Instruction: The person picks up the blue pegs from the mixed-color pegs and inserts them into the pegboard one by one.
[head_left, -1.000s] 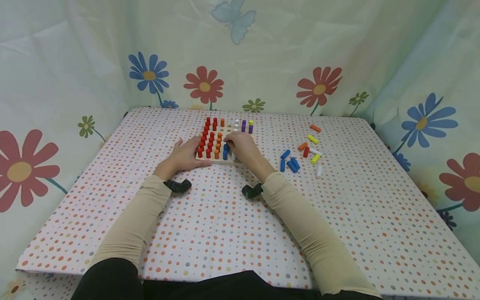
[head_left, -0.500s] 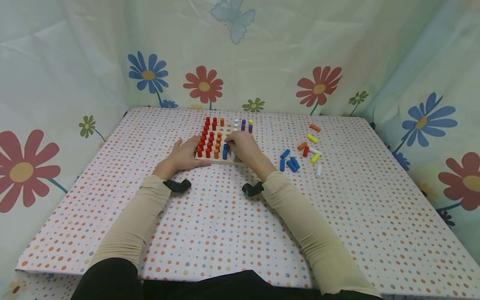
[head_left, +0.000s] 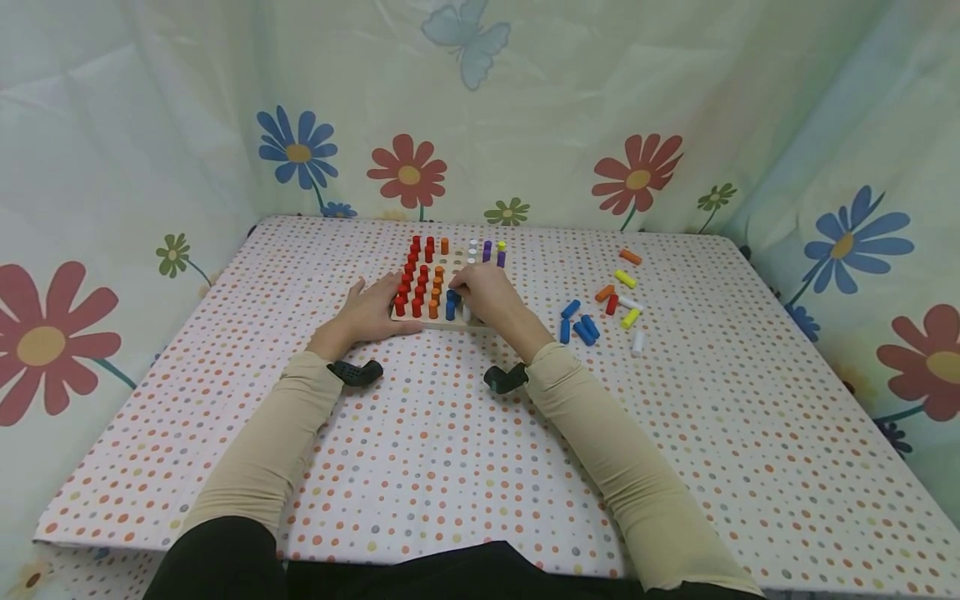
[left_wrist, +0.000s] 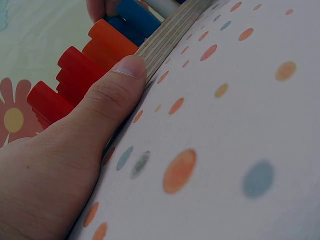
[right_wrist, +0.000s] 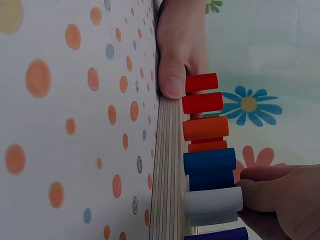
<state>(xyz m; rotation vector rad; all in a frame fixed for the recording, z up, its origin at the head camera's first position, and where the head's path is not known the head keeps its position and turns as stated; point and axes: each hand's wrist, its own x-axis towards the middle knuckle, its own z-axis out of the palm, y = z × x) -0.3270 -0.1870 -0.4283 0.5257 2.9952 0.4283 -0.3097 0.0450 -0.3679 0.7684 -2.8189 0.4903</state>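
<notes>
A wooden pegboard with upright coloured pegs sits at the back middle of the table. My left hand lies spread against its left side, the thumb along the front edge by the red pegs. My right hand reaches over the board, with thumb and fingertips pinched together at the blue pegs; they grip a blue peg there, mostly hidden behind the front pegs. Orange pegs stand left of the blue ones. A white peg is to the right, just under the right hand.
Several loose blue pegs lie on the dotted tablecloth right of the board. Past them are scattered yellow pegs, orange, red and white ones. Purple pegs stand at the board's back right. A flowered curtain closes off the back.
Hardly anything differs. Both hands keep their places at the board, and the loose pegs lie as before; the head view shifts very slightly.
</notes>
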